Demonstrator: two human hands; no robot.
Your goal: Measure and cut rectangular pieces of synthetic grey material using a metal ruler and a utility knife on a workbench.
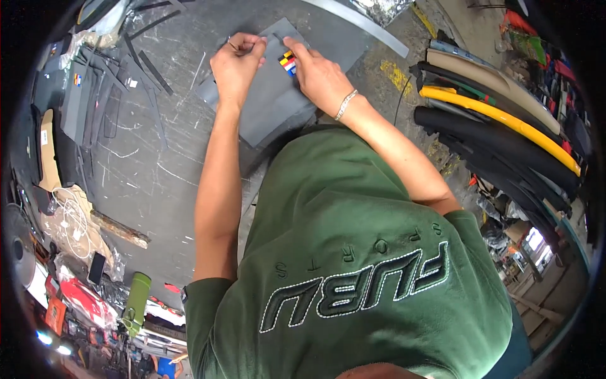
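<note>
A flat dark grey sheet (pixel 268 117) lies at an angle on the worktable, in front of my body. Over its left part is my left hand (pixel 237 66), thumb and fingertips pinched together; whatever is between them is too small to make out. My right hand (pixel 322 79) rests over the right part of the sheet, index finger stretched toward a thin dark mark or piece near the far corner. Beside its fingers sits a small patch of coloured blocks (pixel 287 63) in yellow, red, white, blue and black. The two hands are a short way apart.
The scratched dark worktable (pixel 164 183) spreads to the left, with grey cut strips (pixel 95 95) piled on it. Nearer lie a wooden stick (pixel 120 228), a phone (pixel 96 268) and a green roll (pixel 137 294). Black material rolls (pixel 486 142) and a yellow strip (pixel 499 117) stand at right.
</note>
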